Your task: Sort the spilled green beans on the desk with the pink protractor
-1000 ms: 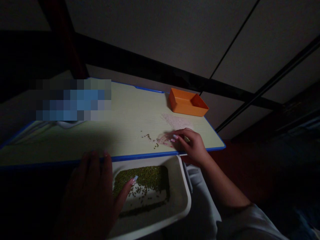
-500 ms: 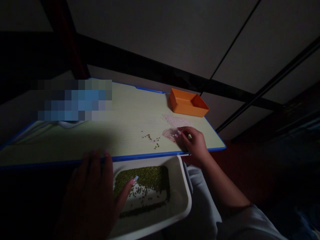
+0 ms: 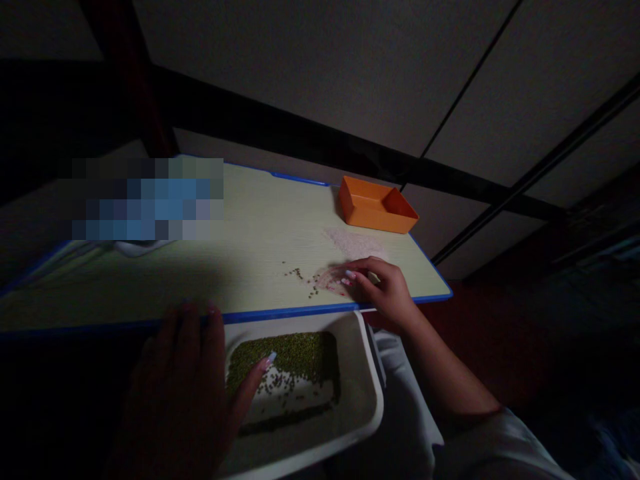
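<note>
My right hand is over the table near its front edge, thumb and fingers curled together. They close on a thin, see-through pinkish piece that fans out to their left; its kind is unclear. A few small green beans lie scattered beside it. Behind the hand is a patch of fine pale pinkish grains. My left hand, dark in shadow, lies across the left side of a white tub. Its fingers are stretched towards the table edge, the thumb over the green beans inside.
An orange open box stands at the back right of the pale table, which has a blue edge. A blurred-out blue item with pale cables sits at the left. Cabinet panels rise behind the table.
My right hand has shifted slightly left and towards the front edge, and the see-through piece has moved with it, nearer the scattered beans. The left hand and the tub have stayed put.
</note>
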### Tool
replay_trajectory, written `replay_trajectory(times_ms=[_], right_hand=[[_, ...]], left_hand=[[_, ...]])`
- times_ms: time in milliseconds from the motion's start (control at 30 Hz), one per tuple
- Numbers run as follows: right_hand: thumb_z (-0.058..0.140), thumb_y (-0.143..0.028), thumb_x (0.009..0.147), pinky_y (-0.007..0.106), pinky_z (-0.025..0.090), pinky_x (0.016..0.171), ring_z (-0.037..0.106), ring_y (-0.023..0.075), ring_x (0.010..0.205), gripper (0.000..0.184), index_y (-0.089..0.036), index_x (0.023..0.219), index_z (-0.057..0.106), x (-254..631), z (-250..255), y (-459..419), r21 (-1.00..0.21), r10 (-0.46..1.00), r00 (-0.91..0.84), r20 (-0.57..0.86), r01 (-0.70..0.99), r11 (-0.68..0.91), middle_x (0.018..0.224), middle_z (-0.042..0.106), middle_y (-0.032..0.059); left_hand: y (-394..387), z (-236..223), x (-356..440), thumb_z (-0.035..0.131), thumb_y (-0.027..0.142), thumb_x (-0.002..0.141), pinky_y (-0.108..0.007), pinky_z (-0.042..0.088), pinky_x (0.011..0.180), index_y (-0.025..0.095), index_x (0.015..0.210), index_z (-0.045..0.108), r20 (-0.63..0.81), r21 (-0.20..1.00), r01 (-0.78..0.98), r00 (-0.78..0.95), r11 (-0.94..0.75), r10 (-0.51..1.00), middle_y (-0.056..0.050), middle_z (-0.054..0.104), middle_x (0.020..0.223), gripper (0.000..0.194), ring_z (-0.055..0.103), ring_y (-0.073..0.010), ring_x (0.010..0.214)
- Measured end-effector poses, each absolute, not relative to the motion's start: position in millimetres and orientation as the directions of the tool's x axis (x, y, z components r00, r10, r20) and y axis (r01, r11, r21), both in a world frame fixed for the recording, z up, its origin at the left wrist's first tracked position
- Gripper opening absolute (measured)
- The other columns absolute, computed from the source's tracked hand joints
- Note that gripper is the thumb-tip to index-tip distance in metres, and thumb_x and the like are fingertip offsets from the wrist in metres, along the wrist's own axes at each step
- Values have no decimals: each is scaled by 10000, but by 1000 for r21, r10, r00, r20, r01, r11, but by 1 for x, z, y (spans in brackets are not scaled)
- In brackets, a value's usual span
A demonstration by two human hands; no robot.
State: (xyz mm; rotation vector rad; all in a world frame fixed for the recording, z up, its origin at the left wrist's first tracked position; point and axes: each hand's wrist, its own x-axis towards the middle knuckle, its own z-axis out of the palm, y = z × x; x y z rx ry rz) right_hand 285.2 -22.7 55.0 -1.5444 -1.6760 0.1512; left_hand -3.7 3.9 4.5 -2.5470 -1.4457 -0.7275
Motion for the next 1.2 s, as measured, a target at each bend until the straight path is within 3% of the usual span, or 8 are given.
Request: replay_trajectory(times_ms=[200, 467, 833, 1000, 1200], right_hand=[[579, -210, 848, 325, 507, 744, 651, 178, 837, 147, -199, 933, 699, 285, 53, -20, -578, 852, 172, 494, 797, 174, 916, 727, 60], [567, -238, 854, 320, 499, 730, 639, 172, 809, 161, -191, 940, 693, 288, 50, -19, -553, 835, 203, 512, 822, 139, 926, 727, 66], [568, -223, 846, 318, 501, 721, 630, 164, 795, 156, -202, 945, 686, 280, 53, -19, -551, 848, 174, 501, 819, 158, 910, 719, 57], [561, -245, 848, 314, 495, 698, 621, 169, 766, 164, -195, 939, 688, 280, 52, -17, -521, 840, 197, 506, 846, 116, 900, 719, 65], [543, -270, 857, 294, 483, 675, 617, 170, 748, 193, -190, 955, 688, 283, 52, -18, -503, 838, 223, 498, 861, 70, 878, 716, 64]], left_hand=[[5, 4, -4, 364, 596, 777, -607, 342, 1035, 44, 1421, 214, 463, 148, 821, 435, -551, 772, -296, 377, 1399, 861, 290, -456, 1354], [3, 3, -7, 397, 584, 771, -626, 315, 1055, 172, 1468, -31, 463, 190, 808, 427, -558, 776, -222, 277, 1493, 916, 225, -442, 1394], [4, 3, -7, 394, 590, 766, -642, 320, 1035, 183, 1466, -56, 455, 208, 805, 423, -556, 783, -225, 263, 1496, 926, 238, -459, 1380], [4, 1, -7, 384, 588, 771, -646, 325, 1026, 143, 1465, -40, 465, 187, 805, 433, -564, 772, -262, 292, 1464, 927, 243, -468, 1373], [5, 2, -6, 391, 599, 771, -647, 345, 1014, 179, 1466, -43, 478, 185, 802, 432, -569, 764, -246, 308, 1460, 921, 255, -459, 1374]])
